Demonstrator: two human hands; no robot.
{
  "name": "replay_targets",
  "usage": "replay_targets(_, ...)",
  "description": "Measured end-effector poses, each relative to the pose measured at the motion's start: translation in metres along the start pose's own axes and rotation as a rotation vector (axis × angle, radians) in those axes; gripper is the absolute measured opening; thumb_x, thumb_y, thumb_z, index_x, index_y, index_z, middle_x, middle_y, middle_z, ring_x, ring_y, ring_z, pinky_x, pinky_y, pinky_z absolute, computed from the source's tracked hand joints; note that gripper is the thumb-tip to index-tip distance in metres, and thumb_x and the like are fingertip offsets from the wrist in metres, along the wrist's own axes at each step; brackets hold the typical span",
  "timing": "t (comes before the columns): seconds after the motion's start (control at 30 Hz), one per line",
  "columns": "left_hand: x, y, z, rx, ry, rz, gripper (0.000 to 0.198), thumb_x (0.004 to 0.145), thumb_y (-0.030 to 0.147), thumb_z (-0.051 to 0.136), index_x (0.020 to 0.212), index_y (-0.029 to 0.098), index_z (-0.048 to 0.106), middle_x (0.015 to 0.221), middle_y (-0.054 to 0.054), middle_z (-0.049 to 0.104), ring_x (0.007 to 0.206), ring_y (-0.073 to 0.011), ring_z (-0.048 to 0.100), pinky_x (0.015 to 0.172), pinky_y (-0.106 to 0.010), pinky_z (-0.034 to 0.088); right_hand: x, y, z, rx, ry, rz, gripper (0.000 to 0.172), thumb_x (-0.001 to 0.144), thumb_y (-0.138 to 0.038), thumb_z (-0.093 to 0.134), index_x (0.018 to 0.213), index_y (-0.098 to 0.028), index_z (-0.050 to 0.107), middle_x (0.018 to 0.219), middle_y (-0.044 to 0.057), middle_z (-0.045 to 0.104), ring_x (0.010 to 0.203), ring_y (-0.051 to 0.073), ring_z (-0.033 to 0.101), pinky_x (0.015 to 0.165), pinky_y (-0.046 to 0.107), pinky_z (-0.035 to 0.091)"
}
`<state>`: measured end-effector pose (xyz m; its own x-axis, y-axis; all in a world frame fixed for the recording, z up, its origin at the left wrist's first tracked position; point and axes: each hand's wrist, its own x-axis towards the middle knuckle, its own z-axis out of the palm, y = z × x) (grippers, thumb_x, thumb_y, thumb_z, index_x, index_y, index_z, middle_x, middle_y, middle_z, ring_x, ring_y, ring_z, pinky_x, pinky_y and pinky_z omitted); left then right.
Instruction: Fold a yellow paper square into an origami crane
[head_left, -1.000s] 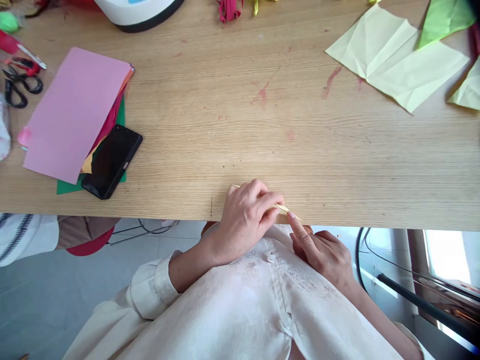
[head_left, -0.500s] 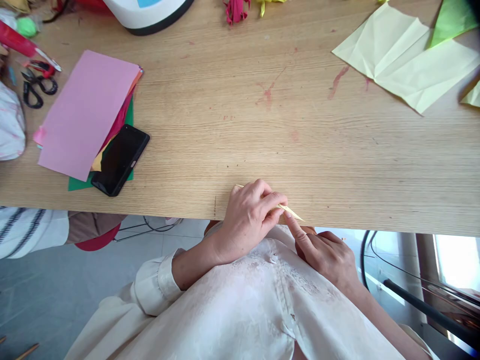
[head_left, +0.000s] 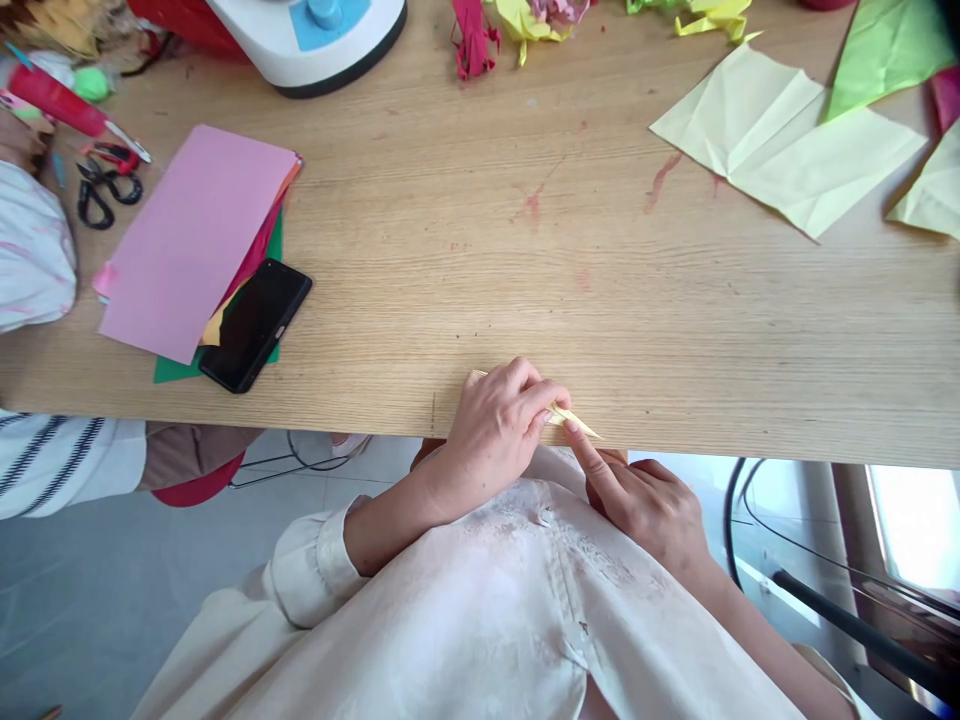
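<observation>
At the table's near edge, my left hand is closed over a narrow folded piece of pale yellow paper. Most of the paper is hidden under that hand, but a pointed end sticks out to the right and a small corner shows at upper left. My right hand is just below the edge, its index fingertip against the paper's pointed end. The other right fingers are curled, and its thumb is hidden.
Pink and other coloured sheets lie at left, partly under a black phone. Scissors lie beyond. A white machine stands at the back near crumpled coloured papers. Creased yellow paper lies right. Another person's sleeve shows at left.
The camera view has tilted up slightly, showing more of the table's back. My left thumb and fingers have shifted a little left, exposing more of the folded paper. My right index finger stays against it.
</observation>
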<state>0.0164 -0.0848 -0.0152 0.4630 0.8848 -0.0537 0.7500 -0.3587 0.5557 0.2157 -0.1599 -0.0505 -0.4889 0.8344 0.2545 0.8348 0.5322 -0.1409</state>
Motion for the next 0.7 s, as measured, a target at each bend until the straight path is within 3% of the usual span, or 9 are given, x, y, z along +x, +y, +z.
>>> replay_targets(0.33,-0.001,0.001,0.005,0.047,0.037,0.005,0.026,0.093,0.010,0.048,0.105,0.026,0.063,0.102,-0.001,0.058,0.095,-0.0159,0.057,0.081,-0.032,0.035,0.008,-0.004,0.010,0.009,0.078,-0.007,0.080,0.090,0.000,0.045,0.161,-0.010,0.010,0.048,-0.012,0.050,0.041,0.008,0.043,0.061,0.026,0.039)
replay_targets(0.57,0.003,-0.007,-0.017,-0.134,-0.110,0.037,0.037,0.093,0.002,0.040,0.111,0.025,0.063,0.107,-0.001,0.061,0.100,-0.0152,0.061,0.086,-0.031,0.042,0.009,-0.003,0.010,0.013,0.046,-0.031,0.082,0.086,0.003,0.044,0.161,-0.011,0.014,0.049,-0.011,0.051,0.041,0.009,0.044,0.061,0.028,0.038)
replay_targets(0.7,0.005,-0.008,-0.021,-0.141,-0.110,0.017,0.031,0.094,0.006,0.043,0.108,0.024,0.063,0.104,-0.001,0.062,0.095,-0.0152,0.061,0.084,-0.031,0.045,0.008,-0.003,0.011,-0.005,0.060,-0.015,0.079,0.089,0.001,0.045,0.161,-0.013,0.017,0.049,-0.011,0.050,0.041,0.010,0.042,0.061,0.028,0.038)
